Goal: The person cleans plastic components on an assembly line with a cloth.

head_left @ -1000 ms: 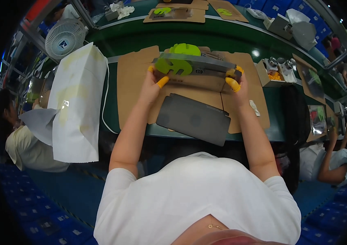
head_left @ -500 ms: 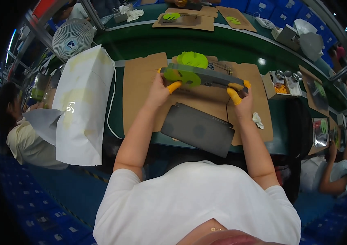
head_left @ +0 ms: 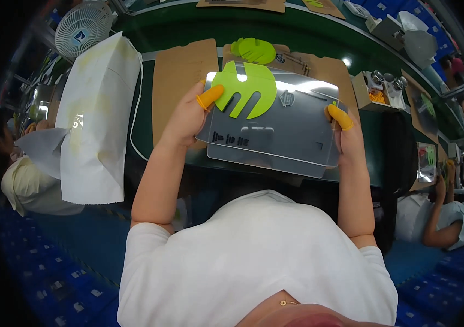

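Note:
A see-through plastic panel (head_left: 292,131) with bent edges and small dark print is tilted up in front of me, its broad face showing. My left hand (head_left: 185,117) grips its left edge and my right hand (head_left: 348,133) its right edge, both thumbs on the face. Yellow finger cots (head_left: 210,97) cover the thumbs. A bright green hand-shaped piece (head_left: 259,90) with slots lies on the panel's upper left, by my left thumb. Beyond the panel rests another green piece (head_left: 256,50). The panel covers much of the brown cardboard (head_left: 184,71); whatever lies behind it is hard to make out.
A tall white paper-covered block (head_left: 94,125) stands at left, with a white cable (head_left: 135,109) beside it and a fan (head_left: 83,28) behind. At right are a small box (head_left: 371,92) of bottles and yellow bits, and a black bag (head_left: 398,152). Co-workers sit on both sides.
The panel has tipped from nearly edge-on to broad face toward me and come nearer. Both hands have kept hold of it. The view has shifted, so the bench sits higher.

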`<act>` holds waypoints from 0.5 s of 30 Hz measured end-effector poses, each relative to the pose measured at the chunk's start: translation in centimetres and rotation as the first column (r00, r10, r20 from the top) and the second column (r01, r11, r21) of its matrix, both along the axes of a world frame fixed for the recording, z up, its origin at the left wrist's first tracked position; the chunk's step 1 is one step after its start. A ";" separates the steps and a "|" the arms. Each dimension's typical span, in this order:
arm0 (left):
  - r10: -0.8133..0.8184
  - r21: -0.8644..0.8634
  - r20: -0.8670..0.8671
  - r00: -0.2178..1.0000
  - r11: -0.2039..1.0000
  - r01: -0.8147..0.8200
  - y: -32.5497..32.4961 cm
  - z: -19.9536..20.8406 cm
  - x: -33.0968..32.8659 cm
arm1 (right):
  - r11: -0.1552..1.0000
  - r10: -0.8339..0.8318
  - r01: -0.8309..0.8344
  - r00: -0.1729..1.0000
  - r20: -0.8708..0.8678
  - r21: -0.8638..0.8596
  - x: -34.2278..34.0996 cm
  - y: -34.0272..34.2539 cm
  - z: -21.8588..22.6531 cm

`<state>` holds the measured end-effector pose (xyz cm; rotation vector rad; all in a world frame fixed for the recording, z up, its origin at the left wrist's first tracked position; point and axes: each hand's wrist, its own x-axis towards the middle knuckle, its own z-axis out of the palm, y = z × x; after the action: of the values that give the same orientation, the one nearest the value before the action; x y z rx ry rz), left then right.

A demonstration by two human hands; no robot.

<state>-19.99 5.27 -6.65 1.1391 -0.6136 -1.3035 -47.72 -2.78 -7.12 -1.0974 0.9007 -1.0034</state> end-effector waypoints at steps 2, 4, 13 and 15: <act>0.035 -0.010 -0.070 0.997 0.999 -0.035 1.0 -0.2 -0.9 | 0.984 -0.064 0.041 0.989 0.132 0.173 -0.5 2.0 -1.0; 0.067 0.020 -0.027 0.997 0.998 -0.067 1.5 -0.8 -1.0 | 0.978 -0.070 0.038 0.986 0.148 0.206 -0.7 3.8 -1.4; -0.016 0.049 -0.193 0.981 0.998 0.026 1.9 -2.2 -1.9 | 0.975 -0.173 0.130 0.953 0.251 0.179 -3.4 5.1 -5.6; -0.026 0.016 -0.230 0.973 0.999 0.030 2.2 -2.8 -1.7 | 0.969 -0.208 0.162 0.941 0.265 0.185 -3.7 5.5 -5.8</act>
<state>-21.69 7.48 -9.48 0.9806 -0.4481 -1.4438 -51.40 2.72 -12.97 -0.7189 0.8448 -1.1879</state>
